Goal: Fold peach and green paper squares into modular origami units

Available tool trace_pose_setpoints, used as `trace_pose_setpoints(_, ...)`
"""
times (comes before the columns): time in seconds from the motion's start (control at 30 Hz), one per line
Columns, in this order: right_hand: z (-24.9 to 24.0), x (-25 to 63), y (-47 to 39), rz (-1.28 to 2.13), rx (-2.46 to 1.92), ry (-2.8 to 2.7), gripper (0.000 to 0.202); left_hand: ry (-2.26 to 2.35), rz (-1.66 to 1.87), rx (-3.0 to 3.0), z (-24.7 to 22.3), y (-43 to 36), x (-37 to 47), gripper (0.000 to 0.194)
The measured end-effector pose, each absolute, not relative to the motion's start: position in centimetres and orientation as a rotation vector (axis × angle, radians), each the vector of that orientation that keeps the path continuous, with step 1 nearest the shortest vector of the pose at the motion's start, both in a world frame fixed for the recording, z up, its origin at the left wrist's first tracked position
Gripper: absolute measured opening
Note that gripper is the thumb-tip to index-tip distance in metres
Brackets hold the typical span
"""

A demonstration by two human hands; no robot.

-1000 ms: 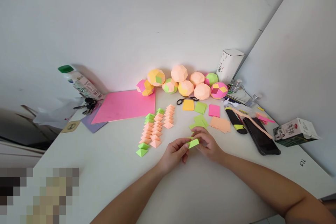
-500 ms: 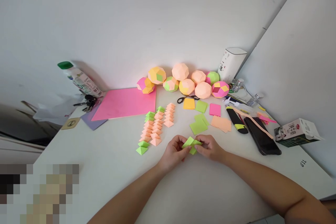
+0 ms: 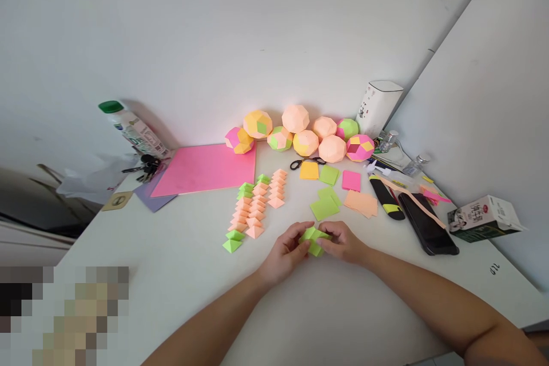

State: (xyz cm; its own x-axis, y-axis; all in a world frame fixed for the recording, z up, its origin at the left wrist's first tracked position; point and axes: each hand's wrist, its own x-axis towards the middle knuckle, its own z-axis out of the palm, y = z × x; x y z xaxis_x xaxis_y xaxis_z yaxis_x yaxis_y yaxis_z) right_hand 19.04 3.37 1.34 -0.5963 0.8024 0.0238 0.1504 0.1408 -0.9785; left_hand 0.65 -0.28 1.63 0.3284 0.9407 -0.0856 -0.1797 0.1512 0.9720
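Note:
Between both hands is a piece of folded green paper (image 3: 315, 242), creased into flaps. My left hand (image 3: 291, 250) pinches its left side with thumb and fingers. On the opposite side my right hand (image 3: 341, 242) grips it the same way. Just beyond lie loose green paper squares (image 3: 325, 206) and a fan of peach paper squares (image 3: 361, 202). To the left stand rows of folded peach paper pieces (image 3: 257, 209), with green folded pieces (image 3: 233, 241) at some of their ends.
Several faceted paper balls (image 3: 295, 118) line the wall behind black scissors (image 3: 295, 164). A pink sheet (image 3: 206, 168) lies at the back left near a white bottle (image 3: 139, 131) and keys (image 3: 149, 167). Rightward are a utility knife (image 3: 386, 197), a phone (image 3: 426, 223) and a milk carton (image 3: 484, 217).
The green paper's flaps have shifted between my fingers, and its shape looks less pointed. My left fingers have stretched further over its far edge. The view has moved slightly.

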Motion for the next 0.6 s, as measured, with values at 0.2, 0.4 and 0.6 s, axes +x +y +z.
trace_pose_setpoints(0.2,1.23,19.02,3.43,1.491,-0.917,-1.877,0.025,0.811,0.996,1.144,1.46,-0.07,0.43,0.034)
trace_pose_setpoints(0.4,1.23,18.97,3.44,1.43,-0.937,-1.915,0.028,0.669,0.999,1.23,1.16,0.08,0.17,0.032)
trace_pose_setpoints(0.6,1.16,18.86,3.44,1.401,-0.885,-1.915,0.024,0.729,0.954,1.211,0.95,-0.01,0.25,0.036)
